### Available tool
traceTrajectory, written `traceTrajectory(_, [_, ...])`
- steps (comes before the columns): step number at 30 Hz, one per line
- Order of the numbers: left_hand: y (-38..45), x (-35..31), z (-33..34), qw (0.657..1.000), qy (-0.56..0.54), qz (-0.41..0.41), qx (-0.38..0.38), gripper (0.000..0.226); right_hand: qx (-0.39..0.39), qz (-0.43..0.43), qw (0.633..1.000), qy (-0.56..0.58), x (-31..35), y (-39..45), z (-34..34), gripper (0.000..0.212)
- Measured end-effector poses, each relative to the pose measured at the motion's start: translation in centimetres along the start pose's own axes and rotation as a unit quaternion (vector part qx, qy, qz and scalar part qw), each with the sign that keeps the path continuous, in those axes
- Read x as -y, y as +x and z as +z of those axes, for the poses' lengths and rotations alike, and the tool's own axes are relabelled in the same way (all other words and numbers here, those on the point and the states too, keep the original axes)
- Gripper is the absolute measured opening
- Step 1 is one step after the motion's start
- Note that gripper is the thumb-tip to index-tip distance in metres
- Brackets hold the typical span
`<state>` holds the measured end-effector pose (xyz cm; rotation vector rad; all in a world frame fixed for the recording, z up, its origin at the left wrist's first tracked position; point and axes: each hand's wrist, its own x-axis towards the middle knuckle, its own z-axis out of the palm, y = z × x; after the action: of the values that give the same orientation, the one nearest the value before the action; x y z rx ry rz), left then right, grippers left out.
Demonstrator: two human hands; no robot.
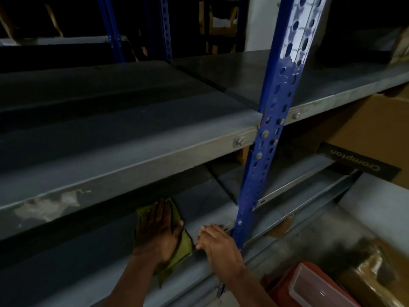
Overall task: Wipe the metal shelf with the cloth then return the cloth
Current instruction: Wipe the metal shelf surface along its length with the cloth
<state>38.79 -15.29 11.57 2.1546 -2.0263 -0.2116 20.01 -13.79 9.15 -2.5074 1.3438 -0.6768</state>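
Here the cloth (177,247) lies flat under the left hand (158,229).

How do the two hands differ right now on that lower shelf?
The left hand lies flat on the green cloth, pressing it to the grey metal shelf; the right hand holds no cloth and rests on the shelf's front edge beside the blue upright. Both touch the same shelf.

- Dim storeroom; a blue perforated upright (285,120) runs from 12 toward 6 o'clock.
- White wall (259,25) at 12 o'clock.
- Cardboard box (363,138) at 3 o'clock.
- Red lidded container (309,286) at 5 o'clock.
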Motion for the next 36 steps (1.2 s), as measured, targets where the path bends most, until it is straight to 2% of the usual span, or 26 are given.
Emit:
traceTrajectory(3, [0.1,-0.2,-0.1,1.000,-0.006,0.009,0.006,0.071,0.021,-0.011,0.999,-0.029,0.0,-0.1,0.0,0.026])
traceTrajectory(7, [-0.9,0.0,0.1,0.999,0.005,0.045,0.016,0.069,-0.006,-0.013,0.999,-0.052,0.5,-0.2,-0.6,0.011])
traceTrajectory(11, [-2.1,1.7,-0.4,0.997,-0.017,0.071,0.032,0.067,-0.033,-0.055,0.996,-0.056,1.0,-0.2,-1.3,0.023])
traceTrajectory(16, [-3.2,3.3,-1.5,0.999,0.010,0.043,0.013,0.069,-0.058,-0.070,0.995,-0.046,1.0,-0.2,-1.1,0.031])
traceTrajectory(20, [-2.6,2.3,-1.3,0.999,0.023,0.023,0.003,0.090,-0.054,-0.053,0.997,-0.020,0.3,-0.2,-0.1,0.026])
traceTrajectory(24, [-0.7,1.0,-0.4,1.000,0.017,0.005,-0.001,0.081,-0.086,-0.037,0.996,0.012,-0.6,-0.4,0.9,0.012])
traceTrajectory(26, [0.3,-0.1,-0.1,1.000,0.014,0.008,-0.008,0.081,-0.104,-0.015,0.994,0.042,-0.9,-0.5,1.3,0.014])
traceTrajectory(29, [1.9,-1.9,0.6,1.000,0.013,0.014,-0.010,0.075,-0.110,-0.029,0.993,0.028,-1.2,-0.5,1.5,0.011])
traceTrajectory(33, [2.6,-3.6,1.1,0.999,0.027,0.025,-0.006,0.084,-0.095,-0.037,0.992,0.074,-1.6,-0.2,0.8,0.011])
traceTrajectory(36, [1.9,-2.6,1.1,0.999,0.020,0.038,0.010,0.072,-0.052,-0.071,0.995,0.041,-1.6,-0.1,0.0,0.007])
